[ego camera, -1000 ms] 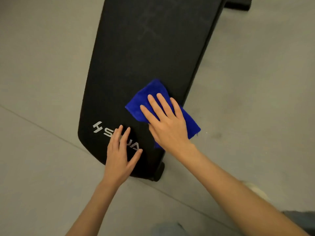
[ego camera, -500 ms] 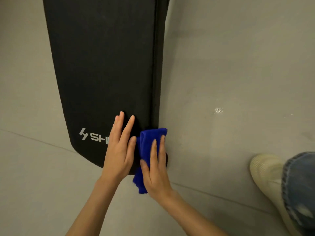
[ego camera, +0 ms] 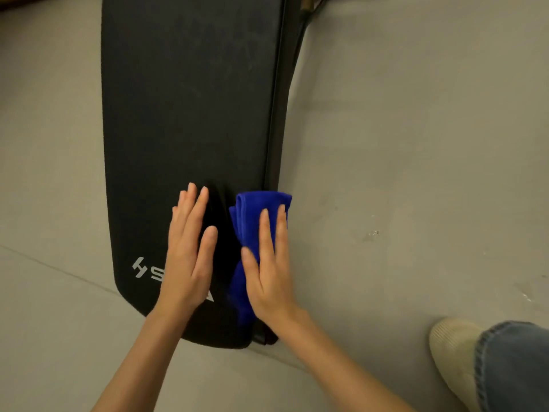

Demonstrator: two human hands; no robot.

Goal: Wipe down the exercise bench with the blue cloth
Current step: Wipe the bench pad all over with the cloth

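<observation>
Wiping in progress: right edge of the exercise bench [ego camera: 184, 114], near end.
I note the right hand [ego camera: 269, 278] flat, fingers straight, pressing the folded blue cloth [ego camera: 252, 209] onto the pad's right edge. The left hand [ego camera: 187, 263] lies flat beside it, holding nothing. Next, I judge, comes a firm stroke up that edge. No containers in view.

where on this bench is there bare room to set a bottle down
Free: the bench pad beyond both hands, and a strip left of the left hand. Crowded: the near right corner, where the left hand lies flat and the right hand presses the blue cloth.
</observation>
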